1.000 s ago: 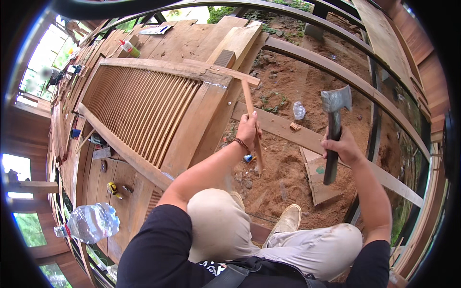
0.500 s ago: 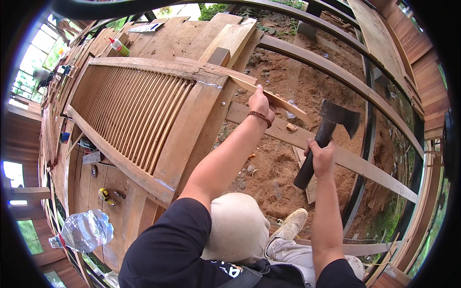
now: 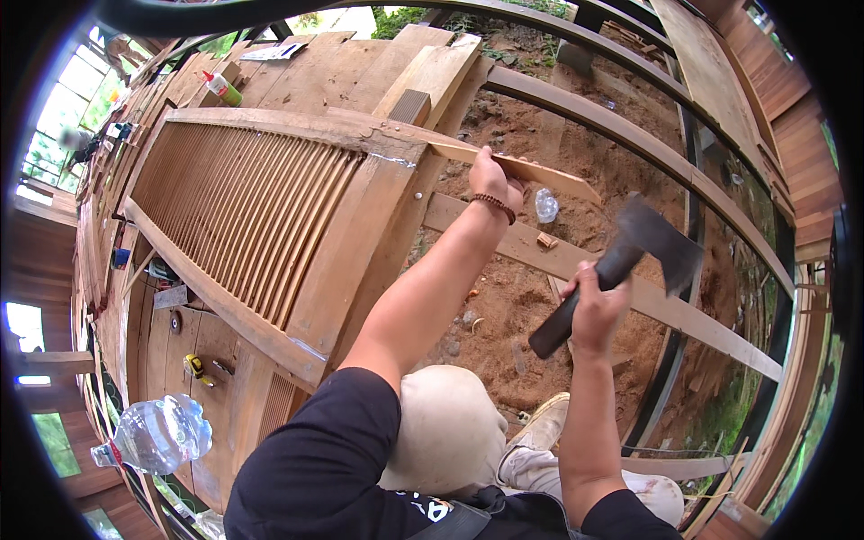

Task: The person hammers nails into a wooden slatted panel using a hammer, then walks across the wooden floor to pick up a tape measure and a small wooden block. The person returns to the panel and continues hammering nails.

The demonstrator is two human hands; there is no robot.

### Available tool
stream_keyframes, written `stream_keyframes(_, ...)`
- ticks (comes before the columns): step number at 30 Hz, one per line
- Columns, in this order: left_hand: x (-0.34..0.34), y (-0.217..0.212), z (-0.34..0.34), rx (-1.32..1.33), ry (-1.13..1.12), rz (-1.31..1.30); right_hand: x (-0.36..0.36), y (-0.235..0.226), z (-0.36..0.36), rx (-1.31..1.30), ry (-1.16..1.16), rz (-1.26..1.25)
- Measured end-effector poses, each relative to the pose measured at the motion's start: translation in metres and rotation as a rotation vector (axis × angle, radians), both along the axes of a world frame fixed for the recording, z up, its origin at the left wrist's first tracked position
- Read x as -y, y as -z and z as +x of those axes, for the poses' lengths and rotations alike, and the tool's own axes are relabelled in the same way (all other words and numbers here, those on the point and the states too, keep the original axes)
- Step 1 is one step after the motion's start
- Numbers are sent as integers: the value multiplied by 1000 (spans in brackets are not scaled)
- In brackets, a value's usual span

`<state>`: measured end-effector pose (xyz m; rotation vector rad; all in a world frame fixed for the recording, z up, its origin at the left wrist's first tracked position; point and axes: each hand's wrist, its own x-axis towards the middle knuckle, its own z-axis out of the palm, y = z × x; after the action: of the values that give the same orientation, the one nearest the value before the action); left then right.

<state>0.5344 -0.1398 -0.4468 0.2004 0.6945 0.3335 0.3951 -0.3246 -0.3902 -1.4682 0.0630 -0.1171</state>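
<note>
My left hand (image 3: 498, 175) is closed round a thin wooden strip (image 3: 562, 180), whose near part sticks out to the right of my fingers. The strip's other end meets the corner of a slatted wooden panel (image 3: 360, 211). A dark hatchet (image 3: 616, 256) is gripped by its handle in my right hand (image 3: 598, 306). Its head points up and to the right, smeared by motion and apart from the strip. A beaded bracelet (image 3: 494, 205) circles my left wrist.
Below lies sandy soil (image 3: 504, 360), crossed by a wooden beam (image 3: 693, 324) and dark metal bars (image 3: 621, 135). A clear plastic bottle (image 3: 166, 434), a yellow tape measure (image 3: 195, 366) and a glue bottle (image 3: 222, 88) are on the left. Crumpled clear plastic (image 3: 545, 206) sits by the strip.
The hatchet has swung, its head moving right and slightly down while the handle end shifted left and up. The strip has tilted to a flatter angle, its free end shifting right and up.
</note>
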Motion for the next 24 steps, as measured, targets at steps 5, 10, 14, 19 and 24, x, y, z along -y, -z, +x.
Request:
stream_keyframes(5,-1,3,7,-39,-9,-12,-8,-11,2,-53,-8,-42)
stream_keyframes(10,-6,-5,13,-1,-1,-39,-24,-10,-11,-72,-354,-464)
stream_keyframes(14,-12,-11,12,2,-18,-75,-30,-6,-12,238,62,-6)
stream_keyframes(19,-9,-14,10,17,-36,-77,-9,-27,15,7,-55,-236)
stream_keyframes(24,-11,-20,12,25,-54,-114,-11,-45,13,53,51,-81)
